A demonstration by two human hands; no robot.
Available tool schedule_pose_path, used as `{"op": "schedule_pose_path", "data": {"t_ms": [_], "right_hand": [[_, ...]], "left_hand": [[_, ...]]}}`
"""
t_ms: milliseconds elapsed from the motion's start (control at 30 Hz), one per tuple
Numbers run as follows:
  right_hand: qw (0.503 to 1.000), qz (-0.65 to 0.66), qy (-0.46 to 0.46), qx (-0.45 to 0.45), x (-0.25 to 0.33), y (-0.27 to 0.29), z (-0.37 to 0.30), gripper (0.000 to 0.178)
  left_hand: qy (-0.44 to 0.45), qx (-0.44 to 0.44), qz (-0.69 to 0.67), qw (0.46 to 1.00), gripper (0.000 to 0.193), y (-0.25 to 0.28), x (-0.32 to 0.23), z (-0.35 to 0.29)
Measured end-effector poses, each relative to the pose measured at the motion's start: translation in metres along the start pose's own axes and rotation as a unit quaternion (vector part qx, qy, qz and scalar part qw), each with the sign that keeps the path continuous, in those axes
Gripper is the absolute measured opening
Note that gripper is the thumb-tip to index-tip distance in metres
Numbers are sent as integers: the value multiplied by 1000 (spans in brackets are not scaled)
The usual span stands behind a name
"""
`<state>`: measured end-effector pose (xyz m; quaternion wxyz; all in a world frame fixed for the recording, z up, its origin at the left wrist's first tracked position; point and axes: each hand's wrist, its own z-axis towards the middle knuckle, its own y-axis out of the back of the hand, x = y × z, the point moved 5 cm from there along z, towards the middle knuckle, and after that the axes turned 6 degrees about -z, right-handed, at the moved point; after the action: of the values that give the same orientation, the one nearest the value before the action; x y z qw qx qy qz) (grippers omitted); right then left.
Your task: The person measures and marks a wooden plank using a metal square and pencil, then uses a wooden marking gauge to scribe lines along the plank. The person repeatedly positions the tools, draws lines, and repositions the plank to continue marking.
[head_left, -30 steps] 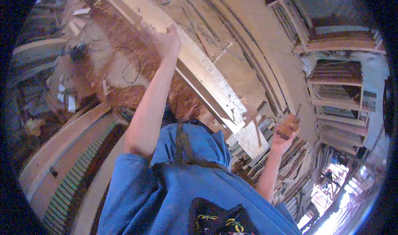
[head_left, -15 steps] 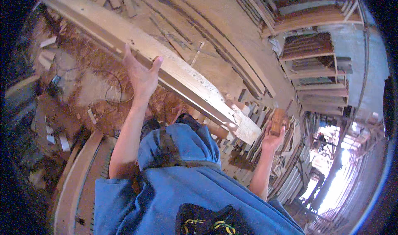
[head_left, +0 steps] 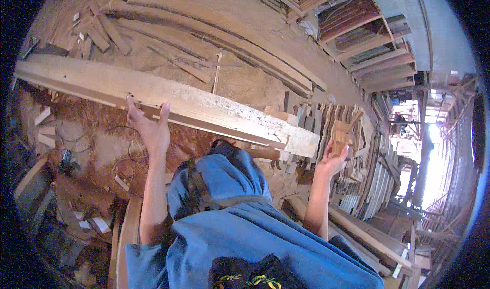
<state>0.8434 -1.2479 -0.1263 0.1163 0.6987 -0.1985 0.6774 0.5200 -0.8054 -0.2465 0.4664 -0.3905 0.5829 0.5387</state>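
Observation:
A long, pale wooden beam (head_left: 204,96) with a stepped edge lies across in front of me, running from the far left to the centre right. My left hand (head_left: 151,128) grips its near edge, thumb and fingers apart along the wood. My right hand (head_left: 333,159) is raised just past the beam's right end. It holds a small brown wooden block (head_left: 343,135) with a thin strip jutting from its top; the exact kind of tool is unclear. The palm and fingers partly hide the block's lower end.
Curved timber strips (head_left: 219,34) and loose offcuts (head_left: 104,31) lie on the dusty ground beyond. Wooden frames (head_left: 372,44) stand stacked at the far right. Upright boards (head_left: 309,116) crowd behind the beam's right end. A cable (head_left: 130,161) loops over the sawdust at left.
The view has turned, so the beam now appears lower at its left end and less slanted. Both hands keep their holds; the wooden block in my right hand now shows its jutting strip more clearly.

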Motion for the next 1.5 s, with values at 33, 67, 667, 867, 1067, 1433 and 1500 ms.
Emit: {"op": "schedule_pose_path", "data": {"t_ms": [33, 67, 667, 867, 1067, 1433, 1500], "right_hand": [[999, -37, 7, -24, 4, 5, -10, 51], [998, -48, 41, -4, 11, 4, -21, 52], [459, -35, 338, 821, 3, -177, -374, 53], [426, 21, 364, 828, -2, -186, -410, 57], [423, -5, 370, 827, -9, -185, -411, 61], [456, -13, 250, 854, -11, -184, -400, 64], [479, -6, 279, 832, -7, -185, -397, 58]], "left_hand": [[-19, 11, 6, 1000, 103, 2, 0, 0], [-13, 22, 10, 1000, 103, 6, 3, -2], [219, 206, -359, 884, 72, 143, 13, -33], [251, 131, -285, 916, 70, 218, 37, -59], [247, 127, -255, 926, 67, 206, 51, -58], [221, 161, -224, 935, 63, 183, 49, -31], [217, 163, -213, 939, 62, 185, 49, -28]]}}
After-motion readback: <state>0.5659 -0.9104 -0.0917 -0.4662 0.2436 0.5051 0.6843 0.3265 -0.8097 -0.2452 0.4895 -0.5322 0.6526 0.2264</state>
